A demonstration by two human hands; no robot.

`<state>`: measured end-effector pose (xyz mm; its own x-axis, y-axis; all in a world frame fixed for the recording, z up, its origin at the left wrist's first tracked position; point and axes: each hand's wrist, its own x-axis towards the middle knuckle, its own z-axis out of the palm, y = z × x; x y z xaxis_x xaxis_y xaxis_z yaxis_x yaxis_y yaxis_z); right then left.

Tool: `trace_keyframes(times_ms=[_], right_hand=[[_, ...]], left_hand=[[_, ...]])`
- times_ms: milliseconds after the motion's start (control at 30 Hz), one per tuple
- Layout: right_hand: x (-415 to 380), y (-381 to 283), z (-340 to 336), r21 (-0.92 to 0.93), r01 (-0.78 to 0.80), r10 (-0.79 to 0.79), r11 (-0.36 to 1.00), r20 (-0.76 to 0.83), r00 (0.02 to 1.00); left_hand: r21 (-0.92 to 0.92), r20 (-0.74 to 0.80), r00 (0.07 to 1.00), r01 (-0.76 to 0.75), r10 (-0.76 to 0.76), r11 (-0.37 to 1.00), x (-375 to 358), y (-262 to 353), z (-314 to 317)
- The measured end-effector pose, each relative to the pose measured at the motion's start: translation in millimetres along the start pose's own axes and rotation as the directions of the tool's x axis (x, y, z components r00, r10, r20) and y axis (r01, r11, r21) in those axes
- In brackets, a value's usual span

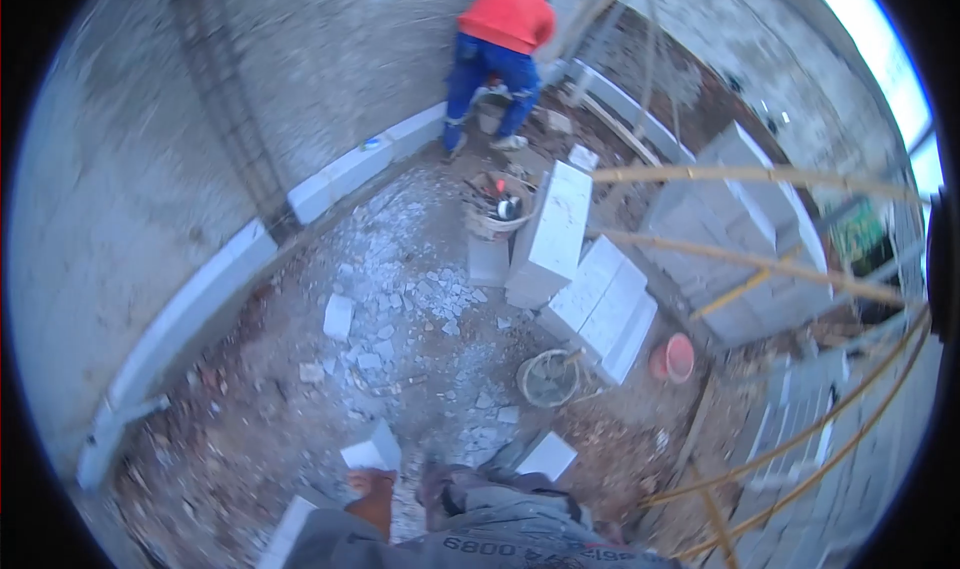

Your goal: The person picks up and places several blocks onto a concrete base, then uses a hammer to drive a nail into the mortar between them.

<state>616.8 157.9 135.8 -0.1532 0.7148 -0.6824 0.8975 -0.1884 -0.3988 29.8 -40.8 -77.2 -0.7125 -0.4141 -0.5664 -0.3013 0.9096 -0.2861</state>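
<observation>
At the bottom of the head view, my left hand (371, 483) reaches out from a grey sleeve. It is beside the near edge of a white block (377, 444) and overlaps it in the picture. The fingers are small and blurred, so whether they grip the block cannot be made out. Partly under the sleeve shows another white block (287, 534). My right hand does not show. To the right of my grey shirt (500, 524) lies a further white block (548, 456).
A co-worker in a red top (507, 17) bends by the wall. White blocks (605, 309) are stacked mid-view, near a tool-filled bucket (497, 224), a mortar bucket (548, 379) and a red bucket (673, 358). Rubble (400, 294) covers the ground. Wooden poles (760, 174) cross the right.
</observation>
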Motion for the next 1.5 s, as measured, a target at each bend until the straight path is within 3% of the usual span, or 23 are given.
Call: trace_keyframes(times_ms=[67, 133, 300, 433, 500, 600, 867, 933, 967, 1067, 1100, 1133, 1200, 1233, 1300, 1367, 1467, 1500], right_hand=[[13, -25, -14, -0.1, 0.036, -0.032, 0.994, 0.044, 0.999], [21, -46, -27, -0.169, 0.075, -0.062, 0.983, 0.08, 0.995], [29, -81, -47, -0.289, 0.122, -0.081, 0.949, 0.151, 0.985], [33, -102, -58, -0.354, 0.138, -0.075, 0.925, 0.186, 0.98], [32, -112, -62, -0.383, 0.144, -0.073, 0.912, 0.194, 0.978], [34, -119, -67, -0.422, 0.159, -0.072, 0.893, 0.215, 0.974], [28, -127, -66, -0.542, 0.215, -0.059, 0.812, 0.289, 0.955], [27, -126, -64, -0.558, 0.312, -0.141, 0.769, 0.329, 0.934], [24, -127, -64, -0.516, 0.452, -0.297, 0.728, 0.356, 0.886], [5, -149, -69, -0.414, 0.506, -0.4, 0.757, 0.319, 0.859], [22, -138, -70, -0.416, 0.505, -0.399, 0.756, 0.319, 0.86], [63, -99, -72, -0.384, 0.183, -0.048, 0.905, 0.335, 0.941], [67, -96, -70, -0.357, -0.171, 0.304, 0.918, 0.361, 0.882], [66, -94, -68, -0.374, -0.167, 0.307, 0.912, 0.355, 0.883], [50, -113, -66, -0.423, 0.016, 0.125, 0.906, 0.304, 0.944], [41, -131, -63, -0.436, 0.09, 0.039, 0.896, 0.278, 0.96], [41, -143, -52, -0.439, 0.155, -0.035, 0.885, 0.269, 0.963], [47, -156, -50, -0.446, 0.186, -0.063, 0.876, 0.277, 0.959]], left_hand=[[-0.087, 0.081, 0.996, 0.032, -0.025, 0.996, -22, -3, -19], [-0.123, -0.046, 0.993, 0.098, -0.105, 0.988, -27, 0, -21], [-0.055, 0.136, 0.988, 0.083, -0.075, 0.995, -26, -5, -38], [-0.082, 0.093, 0.989, 0.12, -0.112, 0.989, -13, -2, -16], [-0.049, 0.244, 0.968, 0.066, -0.052, 0.997, -24, -4, -40], [-0.06, 0.304, 0.952, 0.05, -0.029, 0.997, -20, -3, -42], [-0.102, 0.269, 0.96, 0.107, -0.076, 0.989, -18, 0, -38], [-0.088, 0.293, 0.955, 0.085, -0.056, 0.993, -9, -1, -27], [-0.088, 0.284, 0.957, 0.092, -0.064, 0.992, -8, 1, -25], [-0.082, 0.248, 0.964, 0.12, -0.096, 0.989, 4, 5, -6], [-0.082, 0.25, 0.964, 0.12, -0.096, 0.989, 1, 3, -11], [-0.068, 0.298, 0.951, 0.108, -0.083, 0.992, -4, 2, -24], [-0.056, 0.346, 0.936, 0.095, -0.07, 0.994, -7, 2, -33], [-0.043, 0.353, 0.934, 0.072, -0.052, 0.996, -9, 1, -37], [-0.028, 0.358, 0.933, 0.05, -0.036, 0.998, -8, 2, -39], [0.01, 0.363, 0.931, 0.025, -0.027, 1.0, -9, 1, -39], [-0.029, 0.251, 0.966, 0.072, -0.062, 0.997, 28, 11, 34], [0.01, 0.347, 0.936, 0.056, -0.056, 0.998, 23, 4, 16]])
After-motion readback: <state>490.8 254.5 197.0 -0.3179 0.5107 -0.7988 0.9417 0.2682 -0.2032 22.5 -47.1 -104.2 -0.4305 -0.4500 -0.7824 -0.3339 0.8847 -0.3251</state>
